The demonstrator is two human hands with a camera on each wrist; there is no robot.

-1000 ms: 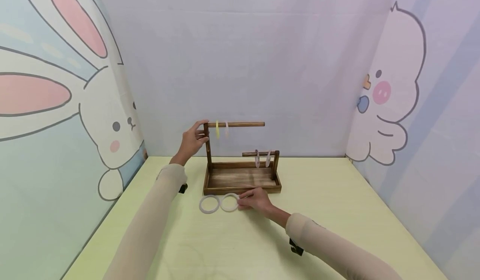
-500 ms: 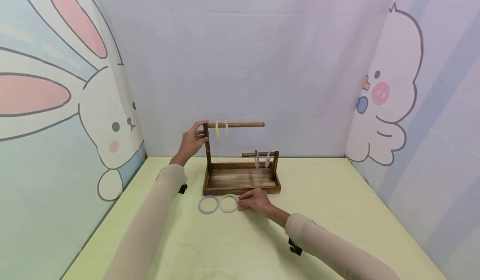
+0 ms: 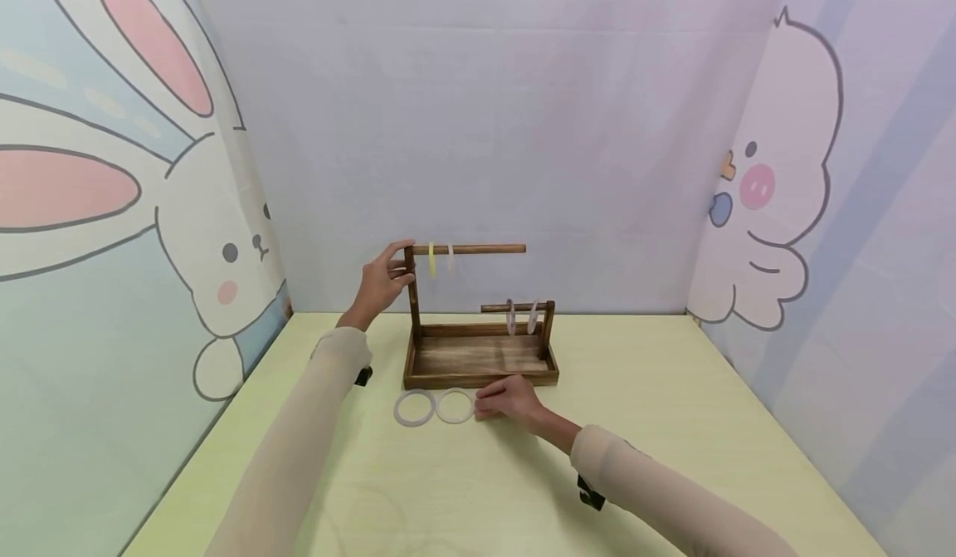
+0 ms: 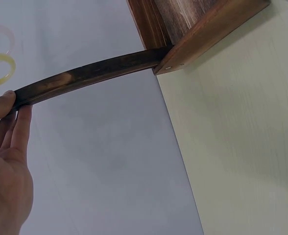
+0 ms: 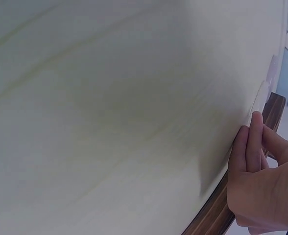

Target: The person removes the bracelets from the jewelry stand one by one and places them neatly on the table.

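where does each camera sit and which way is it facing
Head: worn on the head, facing forward and down at the wooden rack and table; left hand, right hand and sleeves show.
Left wrist: on that wrist, facing the rack's tall post; the left hand shows.
Right wrist: on that wrist, facing across the table; the right hand shows by a white ring.
Head and left wrist share the yellow ring and tall post.

Just below the frame's centre, the right hand [image 3: 511, 399] now overlaps less of the white ring [image 3: 455, 422] at its right edge
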